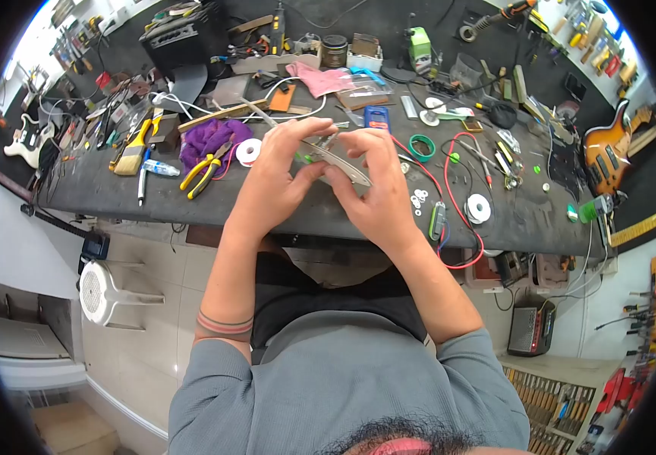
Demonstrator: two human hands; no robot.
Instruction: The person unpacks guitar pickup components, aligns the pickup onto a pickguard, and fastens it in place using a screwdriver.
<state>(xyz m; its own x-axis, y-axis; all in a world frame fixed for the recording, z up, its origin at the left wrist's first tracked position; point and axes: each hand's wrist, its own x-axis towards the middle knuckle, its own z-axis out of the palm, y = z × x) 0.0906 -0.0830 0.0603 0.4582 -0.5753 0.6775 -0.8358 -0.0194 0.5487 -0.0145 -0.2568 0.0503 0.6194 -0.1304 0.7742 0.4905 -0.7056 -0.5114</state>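
Together, we held a flat pale plate (353, 172) tilted over the worktop (529, 230), with small parts about it that were too blurred to name. Our left grip (278, 173) was narrow, thumb and fingers bent onto the plate's left side; our right grip (379, 186) pinched its right side just as narrowly. Just left of the left grip lay a white spool (243, 152); beyond it we had yellow-and-black pliers (208, 167) and a bunched purple cloth (208, 139), and well out to the left a broad brush (130, 156). Just beyond the grips lay a blue device (376, 117), and farther off, a pink cloth (318, 80). To the right of the right grip we saw a green ring (422, 159), some white washers (419, 199) scattered about, and past them a red cable (482, 243) looping near a second white spool (472, 211). Well apart on that side rested a sunburst guitar body (603, 158), and far to the left of the grips a white guitar body (29, 141). Behind and to the left stood a white stool (99, 294).
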